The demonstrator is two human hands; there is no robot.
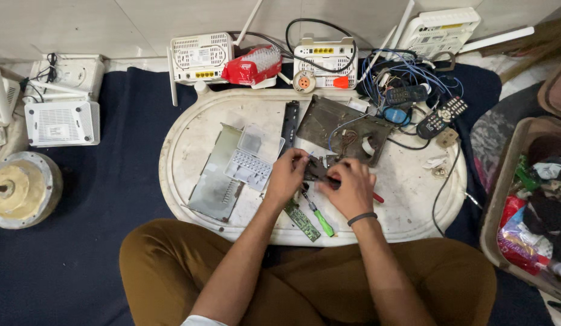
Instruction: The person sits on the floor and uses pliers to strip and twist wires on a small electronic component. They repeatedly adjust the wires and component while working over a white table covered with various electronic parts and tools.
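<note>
Both my hands meet over the middle of a white oval tray (183, 130). My left hand (286, 178) and my right hand (351, 187) together grip a small dark electronic part (316, 170) between their fingers. A red-handled tool (377, 197) pokes out from under my right hand. Just below my hands lie a green-handled screwdriver (320, 220) and a narrow green circuit board (301, 220). A metal chassis plate (215, 175) and a white plastic cover (251, 163) lie left of my left hand. A brown circuit board (335, 124) with wires lies beyond my hands.
White routers (202, 57) (326, 57) (440, 27) stand at the tray's far edge, with a red packet (251, 66) and a tangle of blue wires (401, 75). Remote controls (442, 116) lie at right. More routers (61, 121) and a round metal part (20, 188) sit left; a cluttered bin (537, 199) right.
</note>
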